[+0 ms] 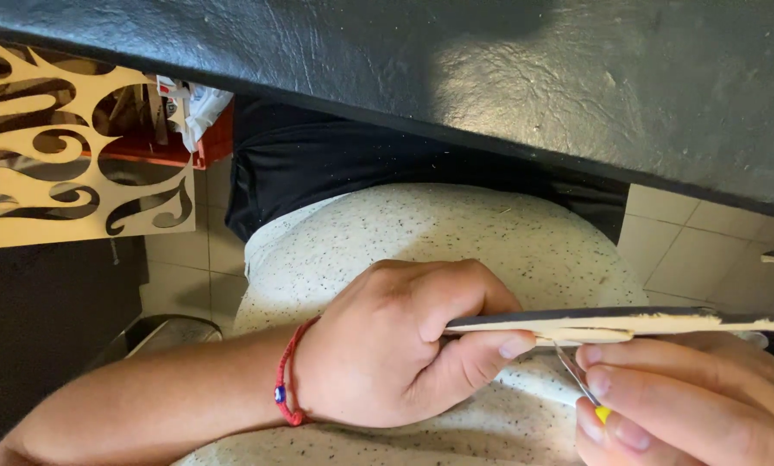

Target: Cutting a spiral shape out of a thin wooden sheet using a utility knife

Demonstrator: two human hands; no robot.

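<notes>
My left hand (404, 345), with a red cord bracelet (285, 386) at the wrist, grips one end of a thin flat wooden panel (620, 323) seen edge-on, dark on top and pale below. My right hand (689, 406) sits at the lower right and pinches a small thin-bladed tool (577, 380) with a yellow handle. Its metal tip touches the panel's underside edge. Both hands hover over my lap, covered by a white speckled shirt (456, 233).
A dark rough tabletop (490, 60) spans the top of the view. At the left leans a pale wooden cut-out panel (59, 155) with curling shapes. Behind it is a red crate (205, 142) with white bags. White floor tiles (698, 250) show at the right.
</notes>
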